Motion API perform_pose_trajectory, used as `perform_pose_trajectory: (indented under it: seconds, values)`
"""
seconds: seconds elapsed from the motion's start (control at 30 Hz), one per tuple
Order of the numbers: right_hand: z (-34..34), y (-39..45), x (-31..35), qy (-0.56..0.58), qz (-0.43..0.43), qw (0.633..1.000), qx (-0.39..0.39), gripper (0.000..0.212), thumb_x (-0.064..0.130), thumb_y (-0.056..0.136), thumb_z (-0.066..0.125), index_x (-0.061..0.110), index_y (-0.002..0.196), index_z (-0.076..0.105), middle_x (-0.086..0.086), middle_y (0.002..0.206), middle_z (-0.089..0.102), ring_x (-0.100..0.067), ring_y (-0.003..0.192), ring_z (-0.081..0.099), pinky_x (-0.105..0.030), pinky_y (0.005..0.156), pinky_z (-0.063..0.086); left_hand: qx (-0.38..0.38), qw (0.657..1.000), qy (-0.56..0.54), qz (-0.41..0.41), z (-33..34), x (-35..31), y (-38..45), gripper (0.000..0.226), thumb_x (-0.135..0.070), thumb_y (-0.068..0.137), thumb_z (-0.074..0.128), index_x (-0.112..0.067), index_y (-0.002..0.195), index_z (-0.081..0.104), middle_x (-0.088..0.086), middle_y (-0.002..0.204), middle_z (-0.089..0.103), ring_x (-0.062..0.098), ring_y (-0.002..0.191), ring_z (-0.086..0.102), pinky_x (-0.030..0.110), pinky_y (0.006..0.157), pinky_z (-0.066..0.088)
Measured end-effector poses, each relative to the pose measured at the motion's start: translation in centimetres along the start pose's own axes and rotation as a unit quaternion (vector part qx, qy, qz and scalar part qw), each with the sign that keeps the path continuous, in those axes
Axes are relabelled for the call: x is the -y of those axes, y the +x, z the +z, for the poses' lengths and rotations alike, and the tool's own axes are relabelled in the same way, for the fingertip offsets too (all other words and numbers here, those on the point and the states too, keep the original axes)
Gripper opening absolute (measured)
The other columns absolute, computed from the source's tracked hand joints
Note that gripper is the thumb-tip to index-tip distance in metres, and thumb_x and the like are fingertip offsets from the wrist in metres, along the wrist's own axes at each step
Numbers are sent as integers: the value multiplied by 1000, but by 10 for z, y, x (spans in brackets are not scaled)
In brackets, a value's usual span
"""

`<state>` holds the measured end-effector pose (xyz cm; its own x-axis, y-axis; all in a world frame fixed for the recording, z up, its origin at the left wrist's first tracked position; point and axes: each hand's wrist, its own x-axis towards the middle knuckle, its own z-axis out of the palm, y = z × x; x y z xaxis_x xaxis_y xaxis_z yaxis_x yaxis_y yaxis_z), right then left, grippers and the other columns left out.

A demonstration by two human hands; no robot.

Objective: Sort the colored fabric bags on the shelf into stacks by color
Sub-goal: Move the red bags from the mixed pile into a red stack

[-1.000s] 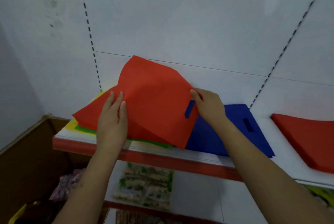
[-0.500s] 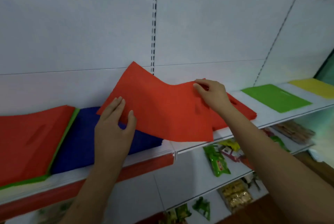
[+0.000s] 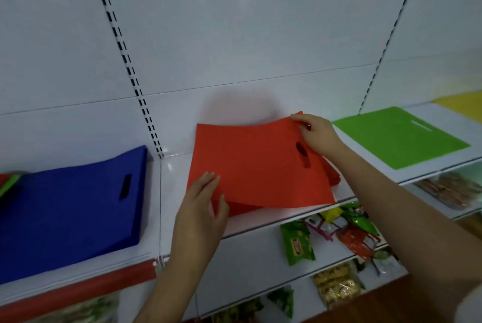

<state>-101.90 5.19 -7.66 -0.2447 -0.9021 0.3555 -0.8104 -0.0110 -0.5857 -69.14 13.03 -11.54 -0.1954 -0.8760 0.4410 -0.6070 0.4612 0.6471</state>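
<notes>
Pinched between thumb and fingers of the right hand (image 3: 317, 136), the far right corner of the red bag (image 3: 257, 163) is lifted slightly off the pile. Left hand (image 3: 202, 204) lies with fingers straight and close together, their tips resting on the near left corner of the same bag; it grips nothing. The red bag sits over the red stack (image 3: 331, 174), whose edges show beneath it at the right and near sides. Both rest on the white shelf (image 3: 172, 174), in the middle bay.

To the left, well apart across a bare strip of shelf, lies the blue stack (image 3: 70, 202), thick and square-edged, with a slot handle cut through its top sheet. At the far left edge a sliver of green and red fabric (image 3: 7, 181) is visible. To the right, a single flat green bag (image 3: 399, 136) lies on the next shelf section, and a yellow bag (image 3: 461, 104) shows beyond it, partly out of frame.

The right forearm crosses in front of the red stack's right edge and hides part of it.

All bags are matte, non-woven sheets, rectangular, with oval die-cut handles. The held bag bows gently along its near edge. Glossy snack packets (image 3: 300, 244) fill the lower shelves. A perforated upright (image 3: 125, 61) runs up the white back panel.
</notes>
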Motion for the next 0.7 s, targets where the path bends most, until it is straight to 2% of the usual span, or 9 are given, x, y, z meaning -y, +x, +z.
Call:
perform_pose_trajectory:
  seconds: [0.1,0.2,0.3,0.37,0.47,0.53,0.63,0.7]
  values:
    - [4,20,-25,10,12,999,41,51,-9,86,50,11,131,63,-8,135,61,-22,127,54,-10,102,28,58,998,16,-4,17,-5,-2,47,-26,95,61,-24,141,54,-12,149,45,0,136,39,24,112,37]
    - [10,35,-42,18,28,997,72,54,-8,86,52,15,134,61,-6,139,57,-19,130,51,-8,102,25,69,996,52,-7,23,-7,-2,46,-32,92,63,-31,138,57,-16,143,50,1,131,43,31,101,49]
    - [18,40,-47,32,28,996,81,56,-8,85,54,14,137,58,-6,142,55,-19,132,49,-8,102,24,35,990,133,-9,25,-7,0,47,-38,87,70,-27,132,62,-6,129,58,13,122,49,31,101,39]
    - [22,39,-46,56,43,994,89,59,-5,87,56,14,142,51,-7,147,49,-20,135,45,-13,107,25,39,990,122,-66,27,-7,3,60,-47,90,64,-27,145,48,0,146,42,14,133,39,35,108,39]
    - [28,42,-39,74,84,988,106,60,5,92,58,14,148,39,-11,152,38,-26,140,38,-32,116,29,86,980,56,-169,35,-11,7,78,-53,95,52,-24,158,16,-1,164,8,18,147,24,37,116,35]
    - [27,46,-33,45,112,987,109,48,10,95,56,11,141,43,-15,144,44,-31,136,41,-32,108,32,96,976,48,-188,42,-14,9,80,-50,97,50,-20,159,10,2,165,5,20,149,21,34,117,29]
    - [28,50,-23,26,215,969,119,39,18,98,50,-1,132,51,-23,135,53,-34,124,51,-30,92,39,111,971,33,-208,47,-14,12,78,-44,99,51,-13,158,11,5,165,9,19,150,20,30,117,24]
    - [31,52,-20,29,221,967,122,33,20,98,50,-2,121,57,-24,126,59,-34,115,56,-30,84,40,114,970,30,-211,48,-11,14,77,-41,99,51,-13,158,11,5,165,10,19,150,19,29,117,23]
